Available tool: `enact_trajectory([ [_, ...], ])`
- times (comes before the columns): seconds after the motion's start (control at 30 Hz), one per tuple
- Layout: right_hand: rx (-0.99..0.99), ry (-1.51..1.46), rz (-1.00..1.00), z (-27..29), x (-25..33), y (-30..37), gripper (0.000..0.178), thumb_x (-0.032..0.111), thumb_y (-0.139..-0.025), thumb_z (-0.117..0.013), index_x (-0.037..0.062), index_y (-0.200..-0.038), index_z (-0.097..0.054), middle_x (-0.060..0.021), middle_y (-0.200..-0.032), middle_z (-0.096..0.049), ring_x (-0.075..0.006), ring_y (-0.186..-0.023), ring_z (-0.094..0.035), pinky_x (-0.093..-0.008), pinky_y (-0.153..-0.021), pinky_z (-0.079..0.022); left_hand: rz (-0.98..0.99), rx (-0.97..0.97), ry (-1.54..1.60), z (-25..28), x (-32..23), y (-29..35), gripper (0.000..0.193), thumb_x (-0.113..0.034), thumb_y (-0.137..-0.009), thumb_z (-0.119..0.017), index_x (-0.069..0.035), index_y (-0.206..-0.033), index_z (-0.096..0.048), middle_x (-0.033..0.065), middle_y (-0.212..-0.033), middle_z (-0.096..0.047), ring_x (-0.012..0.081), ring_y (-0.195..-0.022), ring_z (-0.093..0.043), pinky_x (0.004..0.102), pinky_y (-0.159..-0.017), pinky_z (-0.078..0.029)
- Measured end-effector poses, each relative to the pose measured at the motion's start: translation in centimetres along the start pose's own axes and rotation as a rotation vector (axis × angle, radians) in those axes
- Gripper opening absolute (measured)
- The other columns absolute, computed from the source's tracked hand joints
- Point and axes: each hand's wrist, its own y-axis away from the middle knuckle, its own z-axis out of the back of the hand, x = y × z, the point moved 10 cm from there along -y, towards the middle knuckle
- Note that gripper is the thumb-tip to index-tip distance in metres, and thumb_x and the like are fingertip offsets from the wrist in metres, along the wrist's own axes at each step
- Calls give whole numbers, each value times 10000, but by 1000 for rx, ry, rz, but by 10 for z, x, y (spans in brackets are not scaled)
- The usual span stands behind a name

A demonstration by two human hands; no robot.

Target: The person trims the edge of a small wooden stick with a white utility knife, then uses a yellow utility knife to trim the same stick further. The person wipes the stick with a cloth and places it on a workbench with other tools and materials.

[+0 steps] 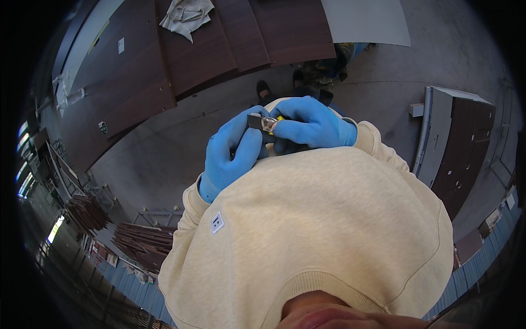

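Observation:
Both hands, in blue gloves, meet in front of my chest. My right hand is closed around what looks like a utility knife, with a short dark flat blade, a metal collar and a bit of yellow body showing. Its blade points to the left. My left hand is closed too, its thumb and fingers curled at the blade end and seeming to pinch it. Most of the knife's body is hidden inside the right glove.
Dark brown panels lie ahead, with a crumpled pale cloth on them. A pale sheet sits at the far right end. A stack of panels stands to the right, and brown strips are piled at the left on the grey floor.

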Motion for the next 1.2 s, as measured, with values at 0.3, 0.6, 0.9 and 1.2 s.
enact_trajectory([
  [0.3,16,90,34,3,4,-4,413,444,-1024,-666,39,-1008,-745,-72,-738,-662,-137,-647,-587,-317,-579,-462,-110,-77,10,2,-8,-3,299,-73,-1079,-548,15,-1324,-696,82,-1039,-771,86,-817,-708,236,-690,-580],
  [0.6,45,171,19,3,10,-6,445,460,-1017,-665,27,-1048,-761,-66,-758,-649,-137,-683,-583,-309,-601,-455,-151,-81,-59,10,-4,-3,252,-29,-1054,-575,29,-1237,-737,90,-988,-773,116,-774,-734,255,-663,-605],
  [0.9,-8,-162,98,10,1,-9,312,330,-1011,-662,28,-1020,-738,-68,-811,-690,-118,-696,-589,-292,-610,-456,-339,-101,7,6,-15,3,262,-93,-1097,-574,15,-1292,-710,129,-968,-789,109,-711,-711,245,-624,-580],
  [1.2,39,-33,114,0,7,-6,372,383,-1022,-666,19,-1054,-737,-81,-799,-717,-136,-710,-639,-307,-625,-496,-214,-114,34,6,0,1,295,-106,-1111,-546,13,-1351,-668,90,-1079,-746,79,-781,-674,242,-660,-550],
])
